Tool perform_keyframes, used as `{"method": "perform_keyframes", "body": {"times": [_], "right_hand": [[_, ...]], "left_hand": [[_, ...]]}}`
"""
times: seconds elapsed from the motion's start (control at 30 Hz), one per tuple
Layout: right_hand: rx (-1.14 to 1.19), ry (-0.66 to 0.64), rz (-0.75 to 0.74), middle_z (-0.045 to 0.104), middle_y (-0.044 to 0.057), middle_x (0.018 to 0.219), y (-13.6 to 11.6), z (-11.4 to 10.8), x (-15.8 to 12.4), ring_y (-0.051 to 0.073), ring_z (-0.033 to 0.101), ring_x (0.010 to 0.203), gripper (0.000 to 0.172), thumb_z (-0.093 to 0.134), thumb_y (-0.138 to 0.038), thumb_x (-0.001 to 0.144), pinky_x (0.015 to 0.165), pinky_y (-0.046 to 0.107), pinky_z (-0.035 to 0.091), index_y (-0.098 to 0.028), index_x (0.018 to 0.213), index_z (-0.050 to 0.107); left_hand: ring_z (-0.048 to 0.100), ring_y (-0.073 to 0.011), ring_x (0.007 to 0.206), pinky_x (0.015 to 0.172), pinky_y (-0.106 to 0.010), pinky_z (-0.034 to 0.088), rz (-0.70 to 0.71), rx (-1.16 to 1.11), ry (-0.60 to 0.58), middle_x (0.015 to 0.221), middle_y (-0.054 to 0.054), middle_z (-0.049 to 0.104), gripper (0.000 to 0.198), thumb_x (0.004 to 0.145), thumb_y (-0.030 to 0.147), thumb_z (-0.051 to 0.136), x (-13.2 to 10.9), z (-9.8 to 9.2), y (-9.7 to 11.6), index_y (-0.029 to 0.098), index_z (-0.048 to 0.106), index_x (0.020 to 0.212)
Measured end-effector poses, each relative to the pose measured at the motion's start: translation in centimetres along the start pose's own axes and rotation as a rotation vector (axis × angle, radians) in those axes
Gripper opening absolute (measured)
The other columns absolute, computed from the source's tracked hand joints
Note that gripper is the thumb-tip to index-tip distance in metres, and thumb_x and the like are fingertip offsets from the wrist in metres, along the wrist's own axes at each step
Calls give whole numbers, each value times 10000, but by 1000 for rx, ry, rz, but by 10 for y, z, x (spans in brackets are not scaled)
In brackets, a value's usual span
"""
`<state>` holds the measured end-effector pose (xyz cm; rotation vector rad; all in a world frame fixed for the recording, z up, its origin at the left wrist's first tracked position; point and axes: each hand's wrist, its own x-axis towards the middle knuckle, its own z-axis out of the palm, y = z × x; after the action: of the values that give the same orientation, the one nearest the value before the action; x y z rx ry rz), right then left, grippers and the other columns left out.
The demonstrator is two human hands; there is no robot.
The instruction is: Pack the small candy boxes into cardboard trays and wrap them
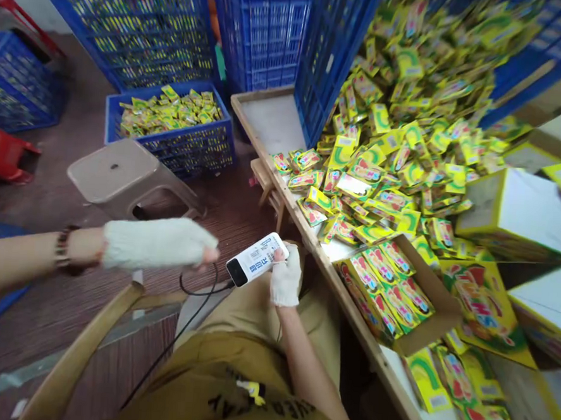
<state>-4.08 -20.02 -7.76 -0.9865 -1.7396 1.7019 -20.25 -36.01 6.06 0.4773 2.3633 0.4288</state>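
My right hand (285,275), in a white fingerless glove, grips a white power bank (256,259) with a printed code on it, held over my lap. My left hand (164,243), also in a white glove, is closed in a pinch just left of the power bank, on the black cable (194,288) that loops down from the power bank's end. An open cardboard box (399,293) with neat rows of yellow-green packets sits on the table edge to the right of my hands.
A big heap of yellow-green packets (400,116) covers the wooden-rimmed table (267,117). Yellow cartons (518,212) stand at the right. Blue crates (171,124) with packets, a beige stool (121,175) and a red stool (3,152) sit on the floor at left.
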Motion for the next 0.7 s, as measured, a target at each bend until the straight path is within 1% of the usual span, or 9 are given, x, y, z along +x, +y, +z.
{"method": "perform_keyframes", "body": {"times": [0.07, 0.1, 0.17, 0.23, 0.33, 0.43, 0.53, 0.6, 0.7], "right_hand": [[-57, -17, -72, 611, 3, 806, -17, -1, -1, 160, 552, 722, 346, 470, -529, 839, 661, 276, 442, -207, 942, 541], [-85, -27, -97, 615, 0, 797, -25, -1, 0, 161, 554, 720, 326, 480, -513, 832, 662, 276, 443, -210, 932, 545], [-117, -18, -111, 608, -10, 760, -38, -1, 4, 160, 547, 706, 289, 507, -492, 816, 655, 277, 444, -213, 882, 546], [-94, 6, -54, 589, -17, 717, -45, -2, 10, 155, 538, 681, 271, 549, -483, 800, 631, 274, 447, -214, 819, 531], [74, -29, 142, 565, -33, 681, -48, -7, 17, 130, 522, 585, 253, 585, -452, 815, 555, 257, 448, -221, 807, 482], [291, -124, 339, 558, -53, 664, -42, -10, 12, 100, 487, 473, 240, 529, -453, 889, 489, 237, 436, -239, 868, 422], [342, -281, 448, 555, -61, 658, -28, -2, -10, 86, 476, 449, 286, 580, -476, 876, 471, 216, 416, -246, 904, 412], [350, -440, 449, 567, -55, 670, -17, 6, -28, 81, 481, 473, 349, 647, -508, 827, 488, 211, 412, -241, 908, 437], [299, -693, 294, 607, -30, 683, -5, 8, -47, 84, 499, 549, 393, 731, -525, 732, 536, 212, 414, -213, 868, 534]], "left_hand": [[590, -291, 1195, 1026, -373, 464, 238, 92, -45, 1282, -52, 651, 680, 672, 508, 735, -9, 8, 24, 244, 604, 1284], [520, -310, 1298, 1090, -394, 414, 366, 157, -58, 1417, -79, 563, 818, 669, 509, 721, -12, 19, 35, 239, 496, 1408], [419, -341, 1394, 1134, -423, 368, 507, 223, -61, 1573, -131, 364, 1046, 642, 477, 732, -14, 50, 51, 233, 263, 1544], [386, -381, 1410, 1130, -448, 362, 482, 115, -31, 1607, -169, 260, 1131, 583, 385, 768, -9, 81, 61, 235, 212, 1556], [473, -388, 1331, 1083, -422, 407, 354, -230, 24, 1473, -187, 440, 1053, 494, 235, 802, 7, 107, 67, 203, 376, 1457], [655, -324, 1019, 849, -405, 548, 257, -399, -4, 1076, -145, 654, 772, 566, 316, 771, 23, 102, 71, 156, 489, 1267], [668, -255, 757, 669, -391, 581, 201, -557, -58, 769, -83, 625, 450, 684, 412, 635, 32, 84, 73, 158, 528, 1040], [670, -246, 743, 668, -403, 594, 201, -635, -84, 741, -86, 616, 382, 698, 429, 576, 31, 72, 72, 173, 517, 974], [689, -264, 868, 762, -439, 601, 220, -666, -142, 861, -123, 666, 440, 666, 424, 538, 26, 57, 63, 173, 521, 1027]]}}
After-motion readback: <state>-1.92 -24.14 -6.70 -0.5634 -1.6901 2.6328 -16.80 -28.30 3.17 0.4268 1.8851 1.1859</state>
